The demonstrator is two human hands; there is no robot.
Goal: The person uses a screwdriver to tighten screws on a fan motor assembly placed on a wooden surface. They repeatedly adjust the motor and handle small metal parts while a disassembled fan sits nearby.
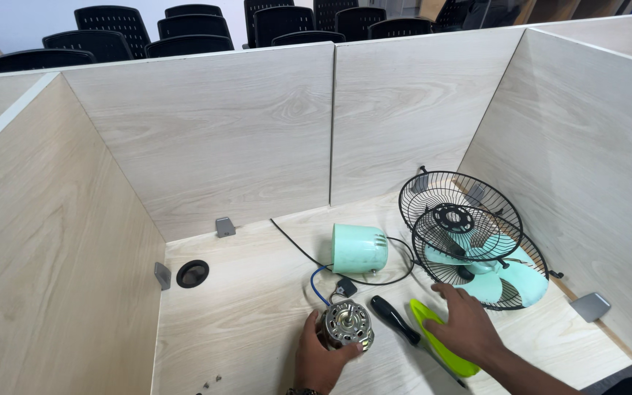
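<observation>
My left hand grips a metal fan motor that stands on the desk, shaft up, with blue and black wires running from it. My right hand lies flat with fingers spread on a lime-green curved plastic part, close to the fan grilles. A black-handled screwdriver lies between the two hands. A mint-green motor housing lies on its side behind the motor. Two black wire fan grilles lean at the right, with mint-green fan blades in the lower one.
Wooden partition walls enclose the desk on three sides. A black cable hole sits at the back left. A few small screws lie near the front left edge. A black power cord runs across the desk. Black chairs stand beyond the partition.
</observation>
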